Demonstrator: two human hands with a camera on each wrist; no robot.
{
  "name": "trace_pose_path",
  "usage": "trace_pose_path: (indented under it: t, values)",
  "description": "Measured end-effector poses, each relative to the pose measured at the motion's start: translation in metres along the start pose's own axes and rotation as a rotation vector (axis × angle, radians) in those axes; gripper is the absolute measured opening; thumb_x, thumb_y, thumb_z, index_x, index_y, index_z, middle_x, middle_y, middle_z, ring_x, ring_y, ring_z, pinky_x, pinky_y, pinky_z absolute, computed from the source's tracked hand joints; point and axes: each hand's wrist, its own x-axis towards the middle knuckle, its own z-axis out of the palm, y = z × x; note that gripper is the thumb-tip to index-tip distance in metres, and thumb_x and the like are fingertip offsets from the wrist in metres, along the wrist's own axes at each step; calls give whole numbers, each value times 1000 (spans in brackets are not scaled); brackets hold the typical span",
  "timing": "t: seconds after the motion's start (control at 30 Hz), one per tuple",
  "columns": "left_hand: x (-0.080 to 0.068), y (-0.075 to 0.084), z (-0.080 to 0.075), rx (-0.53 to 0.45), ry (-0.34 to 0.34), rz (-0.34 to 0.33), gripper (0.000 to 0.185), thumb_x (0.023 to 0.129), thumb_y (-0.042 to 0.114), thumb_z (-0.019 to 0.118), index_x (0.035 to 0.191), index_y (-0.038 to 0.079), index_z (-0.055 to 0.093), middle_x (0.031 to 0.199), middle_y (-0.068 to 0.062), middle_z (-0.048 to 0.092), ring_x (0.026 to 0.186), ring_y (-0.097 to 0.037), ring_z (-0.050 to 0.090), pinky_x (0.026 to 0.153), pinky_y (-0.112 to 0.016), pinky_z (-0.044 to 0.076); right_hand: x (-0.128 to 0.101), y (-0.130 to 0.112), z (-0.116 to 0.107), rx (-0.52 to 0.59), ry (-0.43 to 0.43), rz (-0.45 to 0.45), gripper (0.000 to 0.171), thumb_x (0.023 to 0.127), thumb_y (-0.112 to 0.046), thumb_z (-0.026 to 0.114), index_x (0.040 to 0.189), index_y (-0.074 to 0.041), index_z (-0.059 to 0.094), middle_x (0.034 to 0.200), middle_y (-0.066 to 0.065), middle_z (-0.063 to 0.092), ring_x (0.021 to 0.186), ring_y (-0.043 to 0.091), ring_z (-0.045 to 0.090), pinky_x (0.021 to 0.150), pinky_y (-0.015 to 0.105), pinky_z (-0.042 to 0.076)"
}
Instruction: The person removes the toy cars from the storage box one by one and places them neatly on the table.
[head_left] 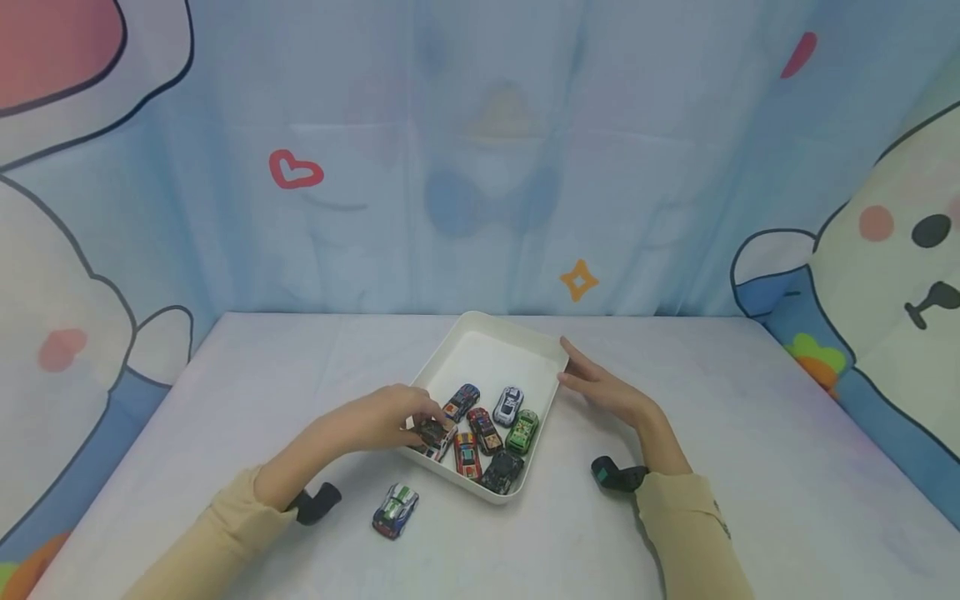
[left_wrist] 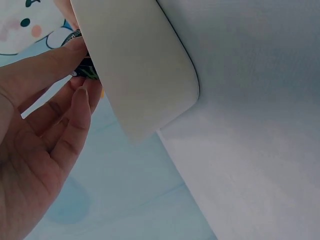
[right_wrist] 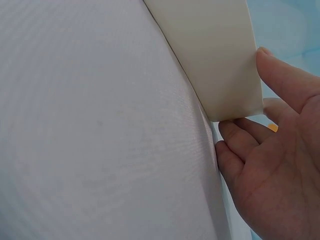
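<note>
A white tray (head_left: pixel 487 333) stands mid-table with several toy cars in its near half. My left hand (head_left: pixel 422 418) reaches over the tray's left rim and pinches a dark toy car (head_left: pixel 433 433) just above the other cars. In the left wrist view the fingers (left_wrist: pixel 75 105) close on that dark toy car (left_wrist: pixel 88 70) beside the tray wall (left_wrist: pixel 140 75). My right hand (head_left: pixel 576 368) lies with straight fingers against the tray's right rim. The right wrist view shows its fingers (right_wrist: pixel 285 82) touching the tray corner (right_wrist: pixel 220 60). A blue and white car (head_left: pixel 395 510) sits on the table in front of the tray.
The table (head_left: pixel 750 433) is covered in a pale cloth. A cartoon-printed curtain (head_left: pixel 480 167) hangs close behind and along both sides. The tray's far half holds nothing.
</note>
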Motion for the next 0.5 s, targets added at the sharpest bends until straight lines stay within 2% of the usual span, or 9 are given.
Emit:
trace_pose_path:
  t: [0.27,0.5]
  values:
    - [-6,3,-1,-45,44,20,32,80,-1,71,110,10,68,103,2,63,88,-11,57,71,-23,49,1,0,1,-13,3,-2,71,99,-32,46,151,-19,0,154,12,-4,138,36,2,106,56,6]
    - [-24,7,-15,-100,126,49,33,82,2,71,114,6,64,104,1,63,88,-10,56,66,-21,49,-1,-3,1,-17,5,-7,71,99,-31,46,151,-18,-1,154,14,-4,138,38,2,106,57,6]
